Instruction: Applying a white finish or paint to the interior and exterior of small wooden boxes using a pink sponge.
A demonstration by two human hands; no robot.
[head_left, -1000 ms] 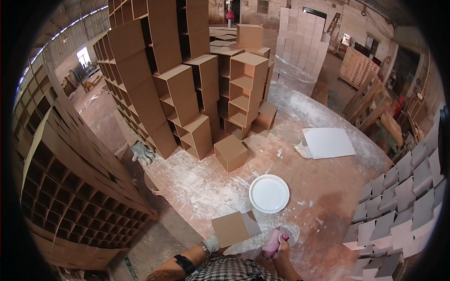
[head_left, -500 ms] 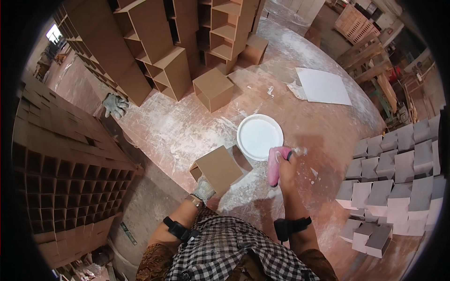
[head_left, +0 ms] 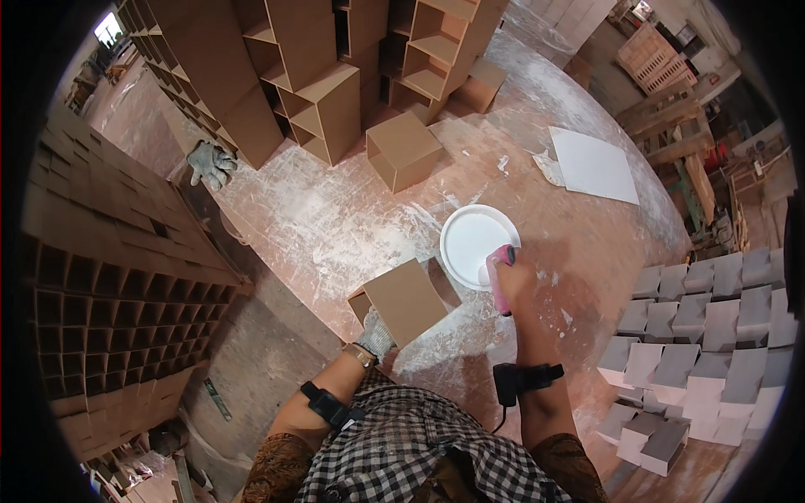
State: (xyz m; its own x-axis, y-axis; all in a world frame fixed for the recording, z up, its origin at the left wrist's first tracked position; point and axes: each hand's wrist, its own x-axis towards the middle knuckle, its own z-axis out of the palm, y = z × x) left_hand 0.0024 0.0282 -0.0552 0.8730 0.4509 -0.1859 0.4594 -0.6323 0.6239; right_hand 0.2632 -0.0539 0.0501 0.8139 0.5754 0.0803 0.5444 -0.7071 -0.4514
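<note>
While the pink-handled brush [head_left: 500,277] is clenched in the right hand [head_left: 513,281] over the round white pail [head_left: 470,243], the stiff, light brown fibreboard box [head_left: 407,302] beside the pail is gripped at its near edge by the gloved left hand [head_left: 375,335].

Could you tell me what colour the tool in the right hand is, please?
Pink; the tool shows best in the head view.

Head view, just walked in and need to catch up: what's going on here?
A person is working over a dusty floor. The left hand, gloved, holds a small brown box. The right hand grips a pink brush, its tip at the edge of a white bucket. Brown boxes are stacked ahead, grey-white ones to the right.
</note>
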